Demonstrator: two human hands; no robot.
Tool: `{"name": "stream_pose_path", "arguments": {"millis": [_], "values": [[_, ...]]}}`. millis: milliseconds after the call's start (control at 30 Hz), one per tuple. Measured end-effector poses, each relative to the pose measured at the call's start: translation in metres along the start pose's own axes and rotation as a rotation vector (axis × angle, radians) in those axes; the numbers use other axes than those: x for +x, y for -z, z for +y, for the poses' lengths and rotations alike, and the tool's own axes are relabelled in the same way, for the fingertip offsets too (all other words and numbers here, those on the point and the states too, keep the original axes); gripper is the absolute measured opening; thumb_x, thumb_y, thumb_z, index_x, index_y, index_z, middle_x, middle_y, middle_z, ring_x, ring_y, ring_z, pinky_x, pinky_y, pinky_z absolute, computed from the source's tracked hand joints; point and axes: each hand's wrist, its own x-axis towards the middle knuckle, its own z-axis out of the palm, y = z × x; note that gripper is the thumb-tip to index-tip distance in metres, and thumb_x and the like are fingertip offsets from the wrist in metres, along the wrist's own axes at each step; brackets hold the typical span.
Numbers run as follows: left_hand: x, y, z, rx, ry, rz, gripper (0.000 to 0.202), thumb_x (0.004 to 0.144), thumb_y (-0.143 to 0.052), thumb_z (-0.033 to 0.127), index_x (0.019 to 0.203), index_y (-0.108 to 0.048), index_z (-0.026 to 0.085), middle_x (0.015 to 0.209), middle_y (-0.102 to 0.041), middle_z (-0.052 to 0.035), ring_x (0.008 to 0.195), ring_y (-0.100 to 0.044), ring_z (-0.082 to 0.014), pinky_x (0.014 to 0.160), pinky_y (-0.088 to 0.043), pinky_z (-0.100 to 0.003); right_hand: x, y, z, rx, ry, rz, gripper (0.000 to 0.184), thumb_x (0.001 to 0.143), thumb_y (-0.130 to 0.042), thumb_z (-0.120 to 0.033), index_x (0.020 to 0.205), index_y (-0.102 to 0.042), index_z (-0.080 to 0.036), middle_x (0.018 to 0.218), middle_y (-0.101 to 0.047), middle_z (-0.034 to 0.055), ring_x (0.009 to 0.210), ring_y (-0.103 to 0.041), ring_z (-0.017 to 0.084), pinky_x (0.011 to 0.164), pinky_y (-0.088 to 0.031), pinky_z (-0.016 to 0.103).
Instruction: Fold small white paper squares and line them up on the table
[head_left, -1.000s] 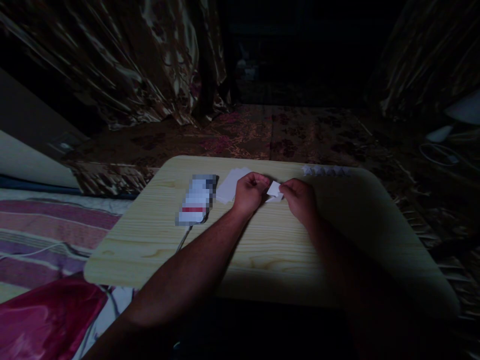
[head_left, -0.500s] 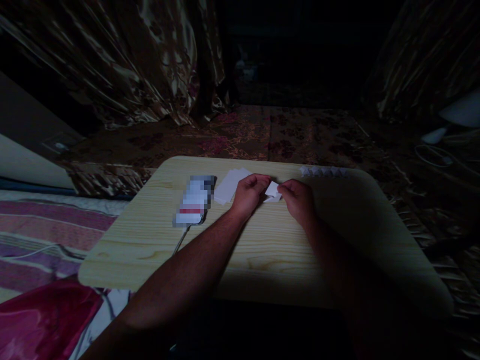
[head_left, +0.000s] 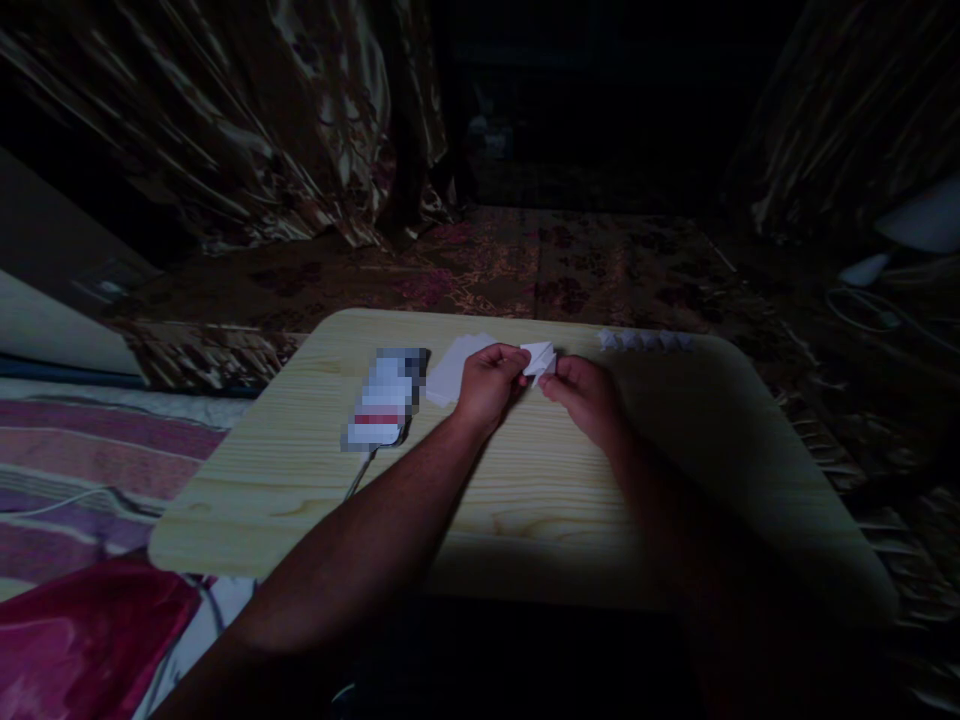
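White folded paper [head_left: 538,359] sits right between the person's two hands, over the bench [head_left: 510,490], and it's pinched from both sides: the left hand's [head_left: 486,388] fingers have its left edge, thumb on top, while the right hand's [head_left: 589,395] fingers have the lower right corner. Some loose white sheets [head_left: 450,372] are just beside the left hand, plus a row of little folded pieces [head_left: 647,341] near the far edge.

The small white paper [head_left: 539,356] is folded into layered, pointed flaps; I hold it between my hands, its left edge pinched in my left hand [head_left: 486,382], its lower corner in my right hand [head_left: 590,392].
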Motion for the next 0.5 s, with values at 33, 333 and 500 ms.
{"name": "stream_pose_path", "arguments": {"millis": [33,333,500], "values": [[-0.0002,0.0000,0.0005,0.005,0.000,-0.007,0.026,0.067,-0.081,0.036,0.074,-0.066,0.015,0.051,-0.059,0.0018,0.042,-0.045,-0.0083,0.044,-0.031,-0.022,0.0000,-0.0004,0.0013,-0.032,0.001,0.008,0.027,0.077,-0.073,-0.045,0.073,-0.062,-0.020,0.068,-0.065,-0.0006,0.062,-0.056,0.014,0.058,-0.043,0.026],[-0.0037,-0.0005,0.0034,0.011,0.030,-0.088,0.029,0.065,-0.083,0.037,0.072,-0.064,0.016,0.051,-0.060,0.0019,0.041,-0.045,-0.0077,0.044,-0.029,-0.022,-0.0027,0.0003,-0.0045,-0.082,-0.036,0.091,0.027,0.081,-0.065,-0.041,0.065,-0.062,-0.020,0.058,-0.064,-0.0008,0.056,-0.058,0.013,0.055,-0.041,0.025],[-0.0045,0.0006,0.0028,0.027,0.026,-0.127,0.029,0.065,-0.083,0.037,0.069,-0.064,0.016,0.052,-0.060,0.0012,0.043,-0.046,-0.0079,0.045,-0.029,-0.022,-0.0014,-0.0001,-0.0018,-0.058,-0.048,0.104,0.029,0.081,-0.063,-0.043,0.064,-0.062,-0.020,0.060,-0.066,-0.0003,0.056,-0.060,0.014,0.057,-0.045,0.026]]}}
